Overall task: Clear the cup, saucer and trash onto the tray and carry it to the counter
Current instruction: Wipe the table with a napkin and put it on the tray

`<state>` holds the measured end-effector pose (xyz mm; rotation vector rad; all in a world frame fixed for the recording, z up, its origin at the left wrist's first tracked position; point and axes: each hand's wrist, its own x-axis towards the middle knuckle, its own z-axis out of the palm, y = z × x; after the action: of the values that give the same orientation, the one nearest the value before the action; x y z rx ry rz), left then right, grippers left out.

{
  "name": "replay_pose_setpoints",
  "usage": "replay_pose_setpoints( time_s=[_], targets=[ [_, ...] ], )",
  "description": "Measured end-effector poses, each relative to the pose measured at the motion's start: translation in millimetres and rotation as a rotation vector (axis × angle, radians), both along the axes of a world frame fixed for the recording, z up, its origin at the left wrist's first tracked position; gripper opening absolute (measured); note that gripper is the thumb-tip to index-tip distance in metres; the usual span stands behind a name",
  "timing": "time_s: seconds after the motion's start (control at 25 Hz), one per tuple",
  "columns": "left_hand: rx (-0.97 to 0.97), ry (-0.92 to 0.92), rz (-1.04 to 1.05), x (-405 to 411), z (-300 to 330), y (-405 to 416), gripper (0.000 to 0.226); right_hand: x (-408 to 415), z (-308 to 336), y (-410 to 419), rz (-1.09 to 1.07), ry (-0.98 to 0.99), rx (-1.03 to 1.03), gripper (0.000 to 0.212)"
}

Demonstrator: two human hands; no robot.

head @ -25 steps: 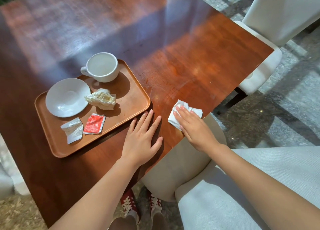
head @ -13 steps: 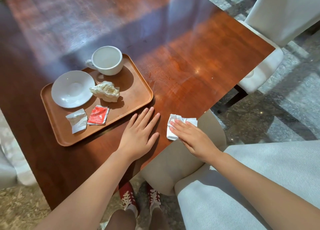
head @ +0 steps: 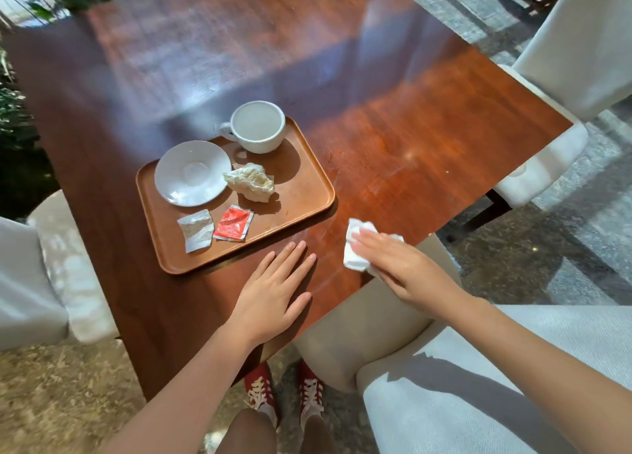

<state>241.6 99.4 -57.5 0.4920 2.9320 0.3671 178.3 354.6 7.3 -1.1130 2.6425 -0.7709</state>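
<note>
A brown tray (head: pixel 301 193) lies on the wooden table (head: pixel 410 129). On it stand a white cup (head: pixel 257 126) at the back and a white saucer (head: pixel 192 172) to the left. A crumpled napkin (head: pixel 250 182), a red sachet (head: pixel 234 223) and a white torn sachet (head: pixel 196 229) also lie on the tray. My left hand (head: pixel 273 293) rests flat on the table just in front of the tray, fingers apart. My right hand (head: pixel 403 269) presses flat on a white folded cloth (head: pixel 354 248) near the table's front edge, right of the tray.
A pale upholstered chair (head: pixel 444 368) stands right in front of me under the table edge. Another white chair (head: pixel 561 87) is at the far right, a third (head: pixel 44 276) at the left. Red shoes (head: pixel 284 392) show below. Plants border the upper left.
My right hand has slid the white cloth over the table near the front edge, first toward my left hand, then back a little. The left hand stays flat. The camera view has shifted.
</note>
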Motion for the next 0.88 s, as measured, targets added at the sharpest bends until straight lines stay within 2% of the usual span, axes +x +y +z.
replay_pose_setpoints(
  time_s=[0.16,0.28,0.44,0.64,0.8,0.88],
  targets=[
    [0.02,0.007,0.038,10.7,2.2,-9.1,0.059,-58.0,2.8,-53.8,-0.131,0.15,-0.068,0.039],
    [0.022,0.011,0.044,10.8,0.4,-8.7,0.059,-94.9,-5.9,-101.4,-0.163,0.146,-0.003,0.038],
    [0.02,0.023,0.052,10.4,-2.4,-9.8,0.059,-110.4,-25.3,-141.8,-0.076,0.143,0.188,0.039],
    [0.035,0.017,0.057,9.6,-2.8,-9.6,0.058,-111.1,-20.0,-137.5,-0.171,0.206,0.115,0.033],
    [0.015,0.02,0.058,10.7,-4.0,-10.1,0.059,-117.7,-19.7,-131.6,-0.034,0.289,0.345,0.025],
    [0.008,0.018,0.057,10.8,-3.7,-9.4,0.059,-117.2,-21.7,-133.6,-0.031,0.287,0.354,0.022]
  ],
)
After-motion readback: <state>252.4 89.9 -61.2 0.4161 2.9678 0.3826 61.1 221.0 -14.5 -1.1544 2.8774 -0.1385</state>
